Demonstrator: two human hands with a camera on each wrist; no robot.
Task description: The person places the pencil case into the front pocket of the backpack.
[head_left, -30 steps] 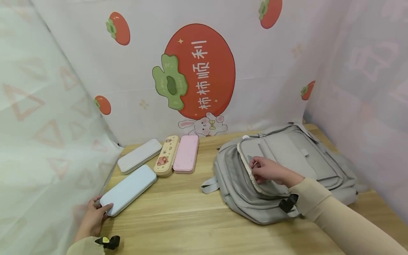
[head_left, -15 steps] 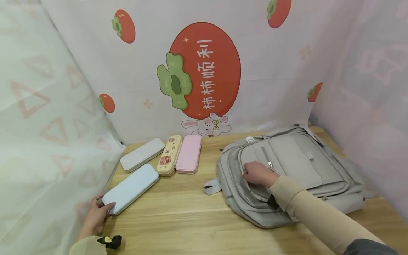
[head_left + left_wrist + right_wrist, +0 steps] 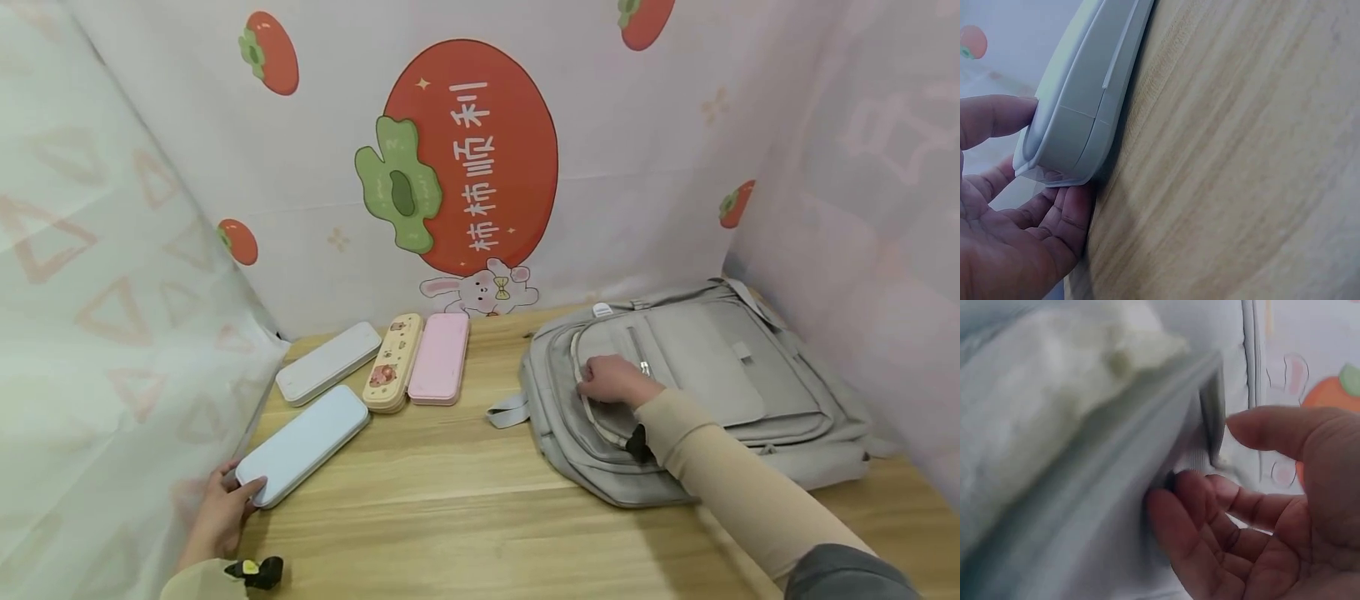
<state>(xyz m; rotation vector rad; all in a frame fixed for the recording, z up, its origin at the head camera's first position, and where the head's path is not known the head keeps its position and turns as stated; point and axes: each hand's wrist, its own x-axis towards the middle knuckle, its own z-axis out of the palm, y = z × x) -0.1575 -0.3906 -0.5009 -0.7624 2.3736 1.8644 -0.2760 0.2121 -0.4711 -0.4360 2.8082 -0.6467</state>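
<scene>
Our left grip [image 3: 222,508] pinches the near end of the light blue case [image 3: 303,446] on the table [image 3: 450,517]. Beyond it we see a white case [image 3: 328,364], a yellow case [image 3: 393,360] and a pink case [image 3: 440,358]. Our right grip [image 3: 617,381] has fingers curled at the front pocket [image 3: 603,338] of the grey backpack [image 3: 705,358]; we cannot tell whether they pinch it.

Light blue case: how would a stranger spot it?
Find the grey fabric backpack on the wooden table, then look left. The light blue rounded case has its near end gripped by the left hand. Only it is blue, unlike the long white case, patterned yellow case and pink case.
</scene>
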